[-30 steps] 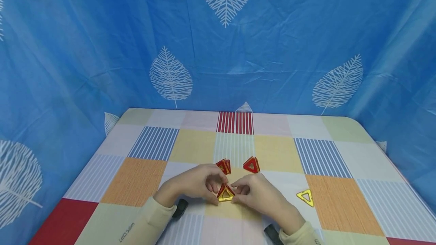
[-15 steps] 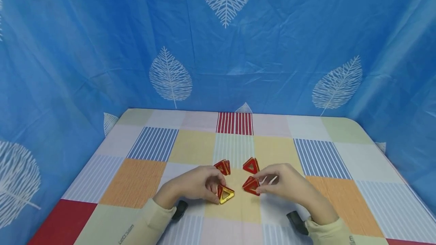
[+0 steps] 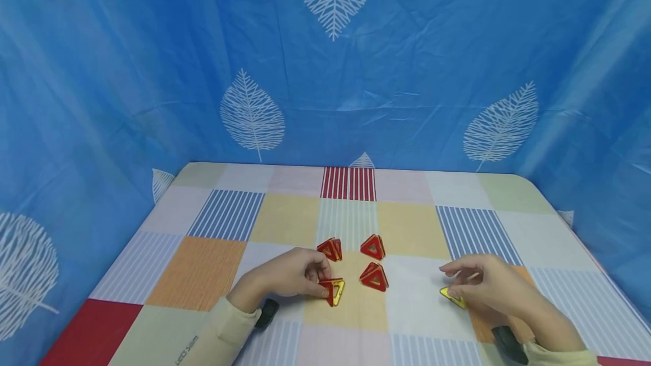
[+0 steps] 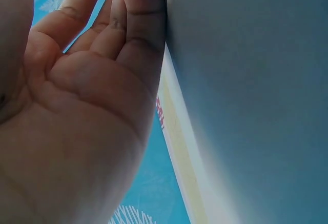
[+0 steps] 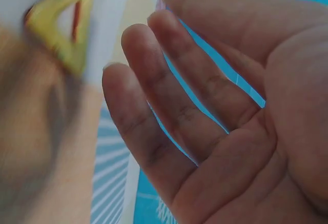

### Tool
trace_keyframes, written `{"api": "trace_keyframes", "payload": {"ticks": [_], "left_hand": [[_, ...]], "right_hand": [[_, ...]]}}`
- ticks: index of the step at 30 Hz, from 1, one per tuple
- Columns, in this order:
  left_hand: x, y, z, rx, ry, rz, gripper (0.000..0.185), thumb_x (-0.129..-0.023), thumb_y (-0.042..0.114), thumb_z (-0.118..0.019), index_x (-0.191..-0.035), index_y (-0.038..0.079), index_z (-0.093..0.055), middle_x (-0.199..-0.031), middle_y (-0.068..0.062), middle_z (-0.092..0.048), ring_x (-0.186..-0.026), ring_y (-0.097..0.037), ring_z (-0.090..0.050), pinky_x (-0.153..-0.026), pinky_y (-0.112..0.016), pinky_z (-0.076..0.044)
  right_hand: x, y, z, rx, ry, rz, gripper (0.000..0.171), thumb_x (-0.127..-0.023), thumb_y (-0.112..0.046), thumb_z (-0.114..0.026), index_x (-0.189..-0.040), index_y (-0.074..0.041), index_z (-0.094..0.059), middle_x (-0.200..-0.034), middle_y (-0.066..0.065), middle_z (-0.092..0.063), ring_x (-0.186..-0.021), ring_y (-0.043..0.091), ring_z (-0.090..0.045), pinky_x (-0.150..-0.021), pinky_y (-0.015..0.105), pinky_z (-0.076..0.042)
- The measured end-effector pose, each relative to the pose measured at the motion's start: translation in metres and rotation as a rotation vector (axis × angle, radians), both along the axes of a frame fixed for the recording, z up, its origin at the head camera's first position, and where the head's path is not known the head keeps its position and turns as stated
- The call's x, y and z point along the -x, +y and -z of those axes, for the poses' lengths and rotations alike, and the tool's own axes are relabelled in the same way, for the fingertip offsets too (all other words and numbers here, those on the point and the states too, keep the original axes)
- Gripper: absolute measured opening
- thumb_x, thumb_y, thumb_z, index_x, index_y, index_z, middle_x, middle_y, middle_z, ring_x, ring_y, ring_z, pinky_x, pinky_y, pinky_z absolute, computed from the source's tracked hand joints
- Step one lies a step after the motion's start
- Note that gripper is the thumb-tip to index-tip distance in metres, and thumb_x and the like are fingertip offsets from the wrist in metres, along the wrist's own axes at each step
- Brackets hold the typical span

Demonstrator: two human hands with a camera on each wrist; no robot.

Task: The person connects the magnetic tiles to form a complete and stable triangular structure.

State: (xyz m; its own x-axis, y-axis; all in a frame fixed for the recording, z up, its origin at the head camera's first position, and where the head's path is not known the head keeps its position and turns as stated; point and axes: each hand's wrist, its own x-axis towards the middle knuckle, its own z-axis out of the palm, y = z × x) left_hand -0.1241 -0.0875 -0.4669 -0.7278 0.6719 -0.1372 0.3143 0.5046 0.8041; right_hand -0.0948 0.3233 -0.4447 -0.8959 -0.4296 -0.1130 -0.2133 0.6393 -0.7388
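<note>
In the head view my left hand [image 3: 303, 273] pinches a small group of red and yellow triangular building tiles [image 3: 337, 291] by its left side, close over the table. Its fingertips and the tiles are out of sight in the left wrist view, where the palm [image 4: 82, 96] fills the left half. At the right, my right hand [image 3: 490, 287] hovers over a yellow triangular tile [image 3: 452, 297] with a hollow centre, thumb and forefinger parted. The right wrist view has that yellow tile [image 5: 77, 34] on the cloth, apart from the loosely extended fingers [image 5: 141, 52].
Just beyond the left hand stands a red and yellow tile group [image 3: 330, 249]. Two more red tile groups, a far one [image 3: 373, 247] and a nearer one [image 3: 374, 277], stand between the hands. Patchwork cloth covers the table [image 3: 407, 321], and a blue leaf-print curtain [image 3: 386, 129] encloses it.
My right hand set a red tile group down beside the left hand's tiles, let go, and moved right to the lone yellow tile. The left hand stayed put while its tiles turned.
</note>
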Motion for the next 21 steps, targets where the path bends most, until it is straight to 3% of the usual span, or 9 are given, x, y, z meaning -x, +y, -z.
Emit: {"api": "trace_keyframes", "payload": {"ticks": [8,21], "left_hand": [[0.000,-0.001,0.002,-0.016,-0.009,0.000,0.020,-0.085,0.015,-0.084,-0.094,0.018,-0.067,-0.077,0.005,-0.061,-0.066,-0.007,-0.053,-0.061,-0.024,-0.045],[0.001,-0.002,0.004,-0.026,-0.032,-0.011,0.020,-0.084,0.015,-0.084,-0.094,0.018,-0.067,-0.076,0.005,-0.061,-0.065,-0.007,-0.053,-0.060,-0.024,-0.045]], "right_hand": [[-0.003,0.028,0.013,-0.027,0.039,-0.014,0.041,-0.079,-0.019,-0.086,-0.115,-0.004,-0.074,-0.110,0.010,-0.072,-0.092,0.007,-0.066,-0.074,0.028,-0.055],[0.006,0.038,0.025,-0.001,-0.023,-0.058,0.041,-0.081,-0.012,-0.083,-0.119,0.000,-0.072,-0.120,0.020,-0.067,-0.099,0.002,-0.062,-0.080,0.024,-0.053]]}}
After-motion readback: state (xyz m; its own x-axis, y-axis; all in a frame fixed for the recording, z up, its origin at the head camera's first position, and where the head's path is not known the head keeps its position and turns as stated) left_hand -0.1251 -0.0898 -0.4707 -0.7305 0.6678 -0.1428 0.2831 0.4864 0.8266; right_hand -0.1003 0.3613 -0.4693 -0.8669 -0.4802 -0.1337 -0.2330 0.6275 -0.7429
